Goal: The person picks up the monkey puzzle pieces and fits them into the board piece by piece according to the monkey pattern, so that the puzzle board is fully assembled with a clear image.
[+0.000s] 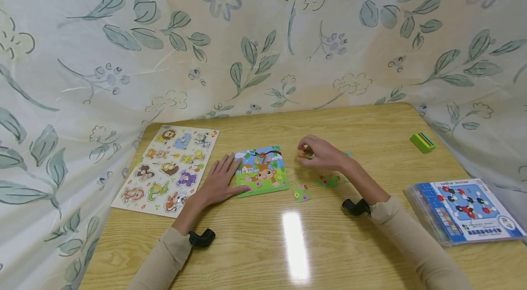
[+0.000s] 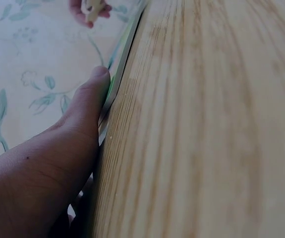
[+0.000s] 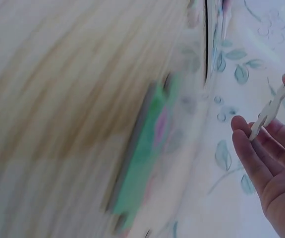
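Observation:
A square monkey picture board (image 1: 263,172) lies flat on the table. Across its left edge rests my left hand (image 1: 220,181), fingers spread and straight; in the left wrist view its thumb (image 2: 85,106) lies against the board's edge. To the right of the board, my right hand (image 1: 325,155) is raised a little above the table. It pinches a brown-patterned jigsaw piece (image 1: 305,153) between thumb and fingers; the right wrist view shows this piece (image 3: 271,111) edge-on, pale. Beneath and near that hand lie green jigsaw pieces with flowers (image 1: 302,193), (image 1: 328,180), partly hidden by the forearm.
An animal peg puzzle board (image 1: 166,169) lies at the left, close to my left hand. At the far right sits a small green block with coloured stripes (image 1: 422,142). A plastic-wrapped set with a molecule picture (image 1: 469,210) lies at the right edge. A floral curtain hangs behind the table.

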Tool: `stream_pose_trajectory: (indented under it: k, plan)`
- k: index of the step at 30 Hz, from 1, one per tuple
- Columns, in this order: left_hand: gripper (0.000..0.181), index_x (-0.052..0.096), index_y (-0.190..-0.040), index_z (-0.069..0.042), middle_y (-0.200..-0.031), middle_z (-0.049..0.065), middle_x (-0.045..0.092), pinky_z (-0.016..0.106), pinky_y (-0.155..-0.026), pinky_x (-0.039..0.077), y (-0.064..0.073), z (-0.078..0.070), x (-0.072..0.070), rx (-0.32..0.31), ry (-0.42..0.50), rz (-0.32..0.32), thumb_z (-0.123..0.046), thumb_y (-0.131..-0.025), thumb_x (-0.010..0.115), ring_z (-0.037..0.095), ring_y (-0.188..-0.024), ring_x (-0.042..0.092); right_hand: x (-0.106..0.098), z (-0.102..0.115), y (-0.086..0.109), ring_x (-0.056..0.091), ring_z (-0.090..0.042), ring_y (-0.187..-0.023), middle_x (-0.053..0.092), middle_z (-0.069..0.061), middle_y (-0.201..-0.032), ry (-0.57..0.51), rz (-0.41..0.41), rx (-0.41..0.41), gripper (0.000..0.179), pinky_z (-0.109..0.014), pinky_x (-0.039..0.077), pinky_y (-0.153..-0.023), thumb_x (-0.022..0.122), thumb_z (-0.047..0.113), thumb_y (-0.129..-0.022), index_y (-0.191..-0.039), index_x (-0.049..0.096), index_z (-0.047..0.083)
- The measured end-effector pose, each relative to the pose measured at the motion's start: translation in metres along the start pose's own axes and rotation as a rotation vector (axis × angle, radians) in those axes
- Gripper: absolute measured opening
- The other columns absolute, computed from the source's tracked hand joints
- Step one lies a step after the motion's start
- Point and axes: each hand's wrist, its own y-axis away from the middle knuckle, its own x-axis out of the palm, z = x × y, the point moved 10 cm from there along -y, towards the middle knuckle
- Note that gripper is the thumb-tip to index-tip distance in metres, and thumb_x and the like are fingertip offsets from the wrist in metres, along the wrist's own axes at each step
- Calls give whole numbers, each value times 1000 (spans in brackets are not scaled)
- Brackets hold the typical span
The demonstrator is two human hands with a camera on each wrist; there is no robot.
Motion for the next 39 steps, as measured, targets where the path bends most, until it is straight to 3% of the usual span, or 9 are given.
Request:
stream_pose_trajectory:
  k: [14,19,26,32,39]
  plan:
    - [94,16,-157,-19,-165,11,8,57,-121,10,-1,1,0,6,-4,-4,-68,-87,54,33,-153,7,18,40,-22,57,-20,-100,56,-10,-121,115,-9,-75,38,-38,51,-83,65,29,-91,-121,60,8]
    - [94,16,-157,-19,-165,11,8,57,-122,10,-1,1,0,-2,-6,2,-67,-87,55,33,-153,7,37,58,-32,58,-20,-98,56,-11,-121,129,47,-138,35,-36,51,-82,64,26,-90,-119,61,7]
    - [93,16,-157,-19,-165,11,9,57,-121,10,0,0,-1,-6,0,4,-66,-87,56,33,-153,7,79,73,-48,53,-13,-88,57,-6,-113,198,194,-161,37,-29,48,-76,62,30,-90,-119,60,6]
    - [92,18,-157,-18,-165,12,10,57,-121,11,0,0,-1,5,8,-9,-64,-88,57,33,-153,8,87,83,-57,54,-13,-87,59,-4,-106,249,150,-200,32,-27,49,-75,64,27,-90,-115,60,6]
    - [92,17,-157,-18,-165,12,10,57,-122,10,0,1,0,8,6,-15,-64,-88,57,33,-153,8,90,84,-63,55,-13,-86,63,-2,-100,306,122,-185,32,-27,49,-75,64,29,-88,-112,64,8]
